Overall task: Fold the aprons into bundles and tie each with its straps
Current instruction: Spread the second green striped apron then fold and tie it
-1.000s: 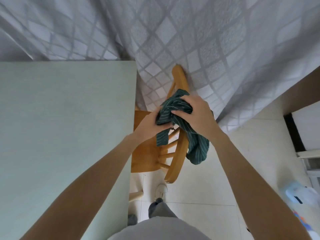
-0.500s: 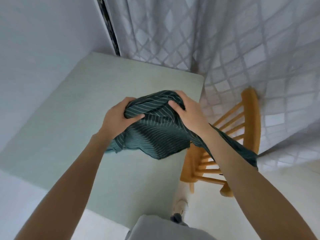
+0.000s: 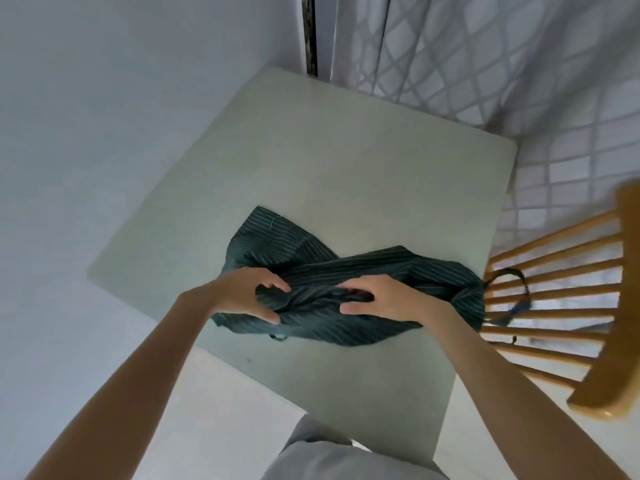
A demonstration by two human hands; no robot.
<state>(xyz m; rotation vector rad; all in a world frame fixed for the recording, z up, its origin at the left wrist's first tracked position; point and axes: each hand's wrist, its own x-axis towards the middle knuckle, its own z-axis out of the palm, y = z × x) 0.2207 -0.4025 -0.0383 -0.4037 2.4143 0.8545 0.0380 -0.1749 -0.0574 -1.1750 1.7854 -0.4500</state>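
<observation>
apron (image 3: 346,278): dark green, thin pale stripes, crumpled in a heap on the pale green table (image 3: 363,188), toward its right side; right end droops over the table edge
strap (image 3: 516,296): 1 dark loop hangs off the right end, in front of the chair slats; a 2nd small loop pokes out under the near edge of the heap
left hand (image 3: 247,294): on left part of heap, fingers and thumb curled round a fold of fabric
right hand (image 3: 377,299): on middle of heap, fingers dug into the cloth, gripping it, thumb lying on top
chair (image 3: 561,306): wooden, slatted back, just right of table
curtain (image 3: 485,64): white, lattice pattern, behind table and chair
</observation>
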